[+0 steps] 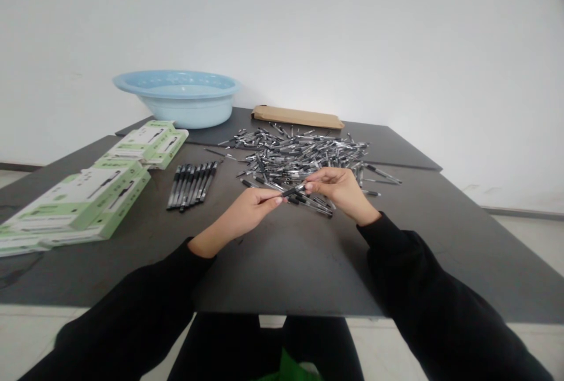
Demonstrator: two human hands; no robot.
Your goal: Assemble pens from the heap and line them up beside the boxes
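Note:
Between my two hands is a black-and-clear pen (294, 190), held at a slant above the table. My left hand (251, 209) pinches its lower left end between thumb and fingers. At the upper right end, the fingertips of my right hand (337, 189) close on it. Just behind and below lies a large loose pile of similar pens (299, 154), partly hidden by my hands. To the left of my left hand, a row of several pens (191, 186) lies side by side on the table.
Green-and-white boxes (83, 193) lie stacked and overlapping along the left side. A light blue basin (187, 107) stands at the back left, with a flat brown cardboard piece (297, 116) to its right. The dark table (282, 269) meets a white wall behind.

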